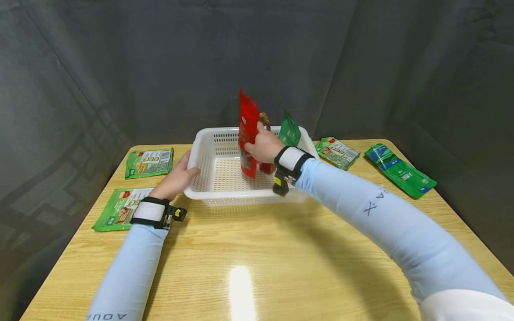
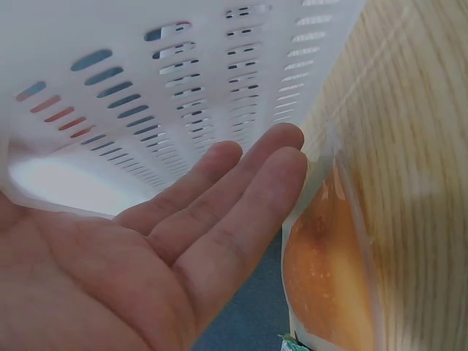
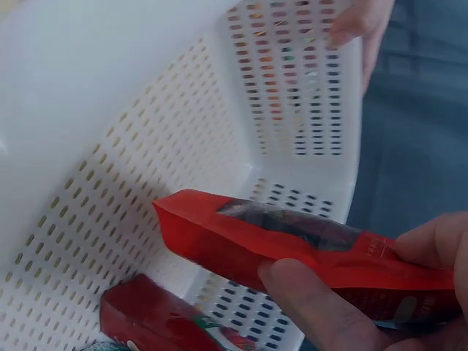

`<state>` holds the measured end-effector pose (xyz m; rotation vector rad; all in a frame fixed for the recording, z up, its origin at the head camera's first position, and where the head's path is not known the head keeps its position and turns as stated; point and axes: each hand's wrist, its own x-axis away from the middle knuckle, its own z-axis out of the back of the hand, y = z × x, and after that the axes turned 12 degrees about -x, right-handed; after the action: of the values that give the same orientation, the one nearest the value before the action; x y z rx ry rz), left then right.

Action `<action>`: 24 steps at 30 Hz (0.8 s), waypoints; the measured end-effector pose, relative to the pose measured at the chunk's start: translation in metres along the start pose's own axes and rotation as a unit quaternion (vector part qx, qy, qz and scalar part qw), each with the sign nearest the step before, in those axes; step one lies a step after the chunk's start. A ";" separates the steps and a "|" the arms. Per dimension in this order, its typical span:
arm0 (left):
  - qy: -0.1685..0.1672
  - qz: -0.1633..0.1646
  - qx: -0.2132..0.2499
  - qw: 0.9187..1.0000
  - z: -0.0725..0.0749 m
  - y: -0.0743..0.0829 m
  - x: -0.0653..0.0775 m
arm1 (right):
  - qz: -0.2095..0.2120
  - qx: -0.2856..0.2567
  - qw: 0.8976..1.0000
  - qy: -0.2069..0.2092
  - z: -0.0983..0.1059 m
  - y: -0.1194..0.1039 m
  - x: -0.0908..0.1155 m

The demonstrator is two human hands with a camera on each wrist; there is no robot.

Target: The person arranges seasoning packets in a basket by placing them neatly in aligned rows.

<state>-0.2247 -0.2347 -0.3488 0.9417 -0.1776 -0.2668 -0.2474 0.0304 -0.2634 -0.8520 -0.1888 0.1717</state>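
A red pouch [image 1: 249, 120] with a see-through window stands upright in my right hand [image 1: 266, 145], which pinches it between thumb and fingers. Its lower end is inside a white perforated plastic basket [image 1: 245, 194]. My left hand [image 1: 176, 177] holds the basket's left rim, thumb over the edge and fingers stretched along the outer wall, as the left wrist view shows. Inside the basket, to the right of the red pouch, are a dark red packet [image 3: 150, 314], partly hidden by my right hand in the head view, and a green pouch [image 1: 290, 130].
Two green packets lie left of the basket, a far one [image 1: 149, 163] and a nearer one [image 1: 116, 209] partly under my left forearm. To the right lie a green packet [image 1: 337, 152] and a green-and-blue pouch [image 1: 401, 171]. Dark grey curtain [image 1: 180, 67] surrounds the wooden table [image 1: 225, 249].
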 end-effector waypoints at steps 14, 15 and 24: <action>-0.001 -0.001 0.002 1.000 -0.001 0.002 0.000 | -0.038 0.033 0.999 0.005 -0.013 0.016 -0.033; -0.001 0.000 0.001 1.000 0.000 0.002 0.001 | -0.041 0.036 0.998 0.004 -0.013 0.017 -0.035; 0.001 0.005 0.001 1.000 0.001 0.002 0.002 | -0.088 0.050 0.994 -0.033 -0.013 0.024 -0.045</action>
<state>-0.2226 -0.2347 -0.3467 0.9423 -0.1809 -0.2568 -0.2897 0.0260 -0.2942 -0.7272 -0.3126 0.0443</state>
